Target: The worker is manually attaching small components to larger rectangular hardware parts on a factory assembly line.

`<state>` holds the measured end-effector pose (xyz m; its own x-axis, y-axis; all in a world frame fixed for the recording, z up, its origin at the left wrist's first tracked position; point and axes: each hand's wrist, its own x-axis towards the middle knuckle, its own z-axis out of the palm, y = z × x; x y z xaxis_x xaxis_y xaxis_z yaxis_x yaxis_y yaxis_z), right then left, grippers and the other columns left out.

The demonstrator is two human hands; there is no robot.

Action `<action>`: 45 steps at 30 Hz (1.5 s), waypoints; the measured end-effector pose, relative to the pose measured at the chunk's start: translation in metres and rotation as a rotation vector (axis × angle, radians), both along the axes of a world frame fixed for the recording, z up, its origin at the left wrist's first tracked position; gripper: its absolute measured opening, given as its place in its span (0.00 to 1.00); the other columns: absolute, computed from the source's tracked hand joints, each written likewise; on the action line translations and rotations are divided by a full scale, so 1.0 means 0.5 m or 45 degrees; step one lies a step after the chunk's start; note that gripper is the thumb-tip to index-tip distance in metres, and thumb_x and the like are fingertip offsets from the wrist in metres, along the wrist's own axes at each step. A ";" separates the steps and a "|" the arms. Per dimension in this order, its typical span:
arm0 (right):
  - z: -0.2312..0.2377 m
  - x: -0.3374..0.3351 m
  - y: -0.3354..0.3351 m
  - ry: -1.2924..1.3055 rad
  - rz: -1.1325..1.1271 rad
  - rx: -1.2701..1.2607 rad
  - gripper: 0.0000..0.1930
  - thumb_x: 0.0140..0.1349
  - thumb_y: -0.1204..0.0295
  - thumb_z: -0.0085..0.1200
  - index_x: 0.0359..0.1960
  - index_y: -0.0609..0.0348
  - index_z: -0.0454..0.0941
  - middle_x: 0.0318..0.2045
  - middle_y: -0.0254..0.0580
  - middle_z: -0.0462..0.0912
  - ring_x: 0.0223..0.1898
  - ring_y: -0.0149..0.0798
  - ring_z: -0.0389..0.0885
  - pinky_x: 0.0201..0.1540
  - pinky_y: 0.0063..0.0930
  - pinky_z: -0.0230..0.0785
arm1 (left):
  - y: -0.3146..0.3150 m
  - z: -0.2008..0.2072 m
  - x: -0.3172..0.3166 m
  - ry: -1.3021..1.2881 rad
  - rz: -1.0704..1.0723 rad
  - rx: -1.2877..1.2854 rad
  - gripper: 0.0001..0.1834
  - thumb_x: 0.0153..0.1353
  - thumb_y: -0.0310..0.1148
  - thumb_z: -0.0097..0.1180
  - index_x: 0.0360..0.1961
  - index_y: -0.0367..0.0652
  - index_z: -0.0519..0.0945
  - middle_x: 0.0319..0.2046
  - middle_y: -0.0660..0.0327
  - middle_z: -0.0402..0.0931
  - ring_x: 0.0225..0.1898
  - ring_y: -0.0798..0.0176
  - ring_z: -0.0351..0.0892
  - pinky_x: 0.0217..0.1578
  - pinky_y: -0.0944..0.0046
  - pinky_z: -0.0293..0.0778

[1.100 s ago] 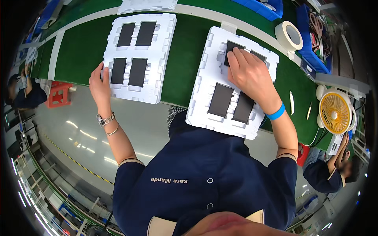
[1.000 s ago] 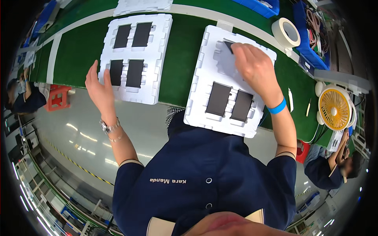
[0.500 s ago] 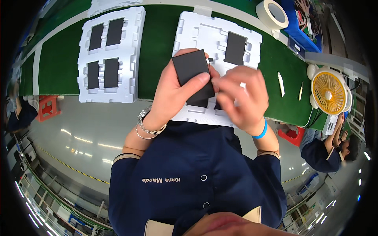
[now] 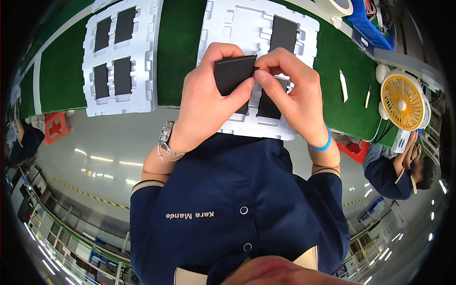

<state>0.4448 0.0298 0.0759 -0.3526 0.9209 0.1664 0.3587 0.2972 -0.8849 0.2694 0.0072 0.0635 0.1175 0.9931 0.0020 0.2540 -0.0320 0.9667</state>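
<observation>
A flat black rectangular battery pack [image 4: 232, 75] is tilted up in my left hand [image 4: 202, 97], whose thumb presses its face while the fingers wrap behind. At its right edge, thumb and forefinger of my right hand [image 4: 304, 92] pinch the small dark connector tab [image 4: 256, 69]. Both hands are over a white moulded tray [image 4: 213, 28]. One black pack [image 4: 284, 34] lies in that tray's upper right; another pack [image 4: 270, 105] lies below my right hand, and a further dark one is partly hidden under the held pack.
Left of my hands, a second white tray [image 4: 148, 61] holds several black packs. On the green table [image 4: 175, 57] to the right are a white cutter [image 4: 343, 86], a thin tool [image 4: 368, 96], a yellow-and-white fan [image 4: 403, 102], a tape roll [image 4: 341, 5] and a blue bin [image 4: 368, 26]. Another person [image 4: 392, 175] sits beyond.
The pack in my left hand has tilted, showing its top edge. My right hand, blurred before, has settled at the pack's right edge and pinches the tab. The whole view has shifted slightly.
</observation>
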 end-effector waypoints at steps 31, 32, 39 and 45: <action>-0.018 0.000 0.001 0.340 -0.041 -0.319 0.05 0.58 0.76 0.58 0.33 0.65 0.77 0.27 0.34 0.79 0.32 0.29 0.76 0.41 0.25 0.71 | -0.001 -0.006 0.009 -0.012 0.112 0.116 0.22 0.49 0.25 0.64 0.44 0.43 0.69 0.32 0.61 0.78 0.31 0.59 0.82 0.34 0.64 0.77; -0.016 0.000 0.001 0.342 -0.041 -0.344 0.05 0.59 0.76 0.58 0.33 0.65 0.77 0.27 0.34 0.79 0.32 0.29 0.76 0.41 0.25 0.71 | -0.001 -0.006 0.009 -0.011 0.110 0.121 0.22 0.49 0.25 0.64 0.44 0.43 0.69 0.32 0.61 0.78 0.31 0.59 0.82 0.33 0.64 0.77; 0.001 0.020 0.009 0.529 0.027 -0.802 0.05 0.61 0.77 0.57 0.35 0.66 0.79 0.29 0.33 0.80 0.34 0.26 0.77 0.43 0.22 0.70 | 0.002 0.003 -0.003 -0.283 -0.113 -0.238 0.23 0.53 0.20 0.59 0.49 0.37 0.65 0.32 0.58 0.77 0.29 0.68 0.81 0.30 0.70 0.79; -0.021 0.021 0.017 0.832 0.178 -1.037 0.07 0.62 0.74 0.58 0.36 0.67 0.80 0.29 0.36 0.80 0.32 0.27 0.75 0.40 0.22 0.70 | 0.007 0.017 -0.012 -0.645 -0.195 -0.486 0.23 0.55 0.22 0.58 0.50 0.35 0.64 0.32 0.57 0.78 0.27 0.67 0.80 0.30 0.69 0.77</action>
<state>0.4553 0.0385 0.0656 -0.5289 0.7983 -0.2882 -0.2521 -0.4720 -0.8448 0.2637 0.0109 0.0719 0.3347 0.9072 -0.2550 -0.2161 0.3373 0.9163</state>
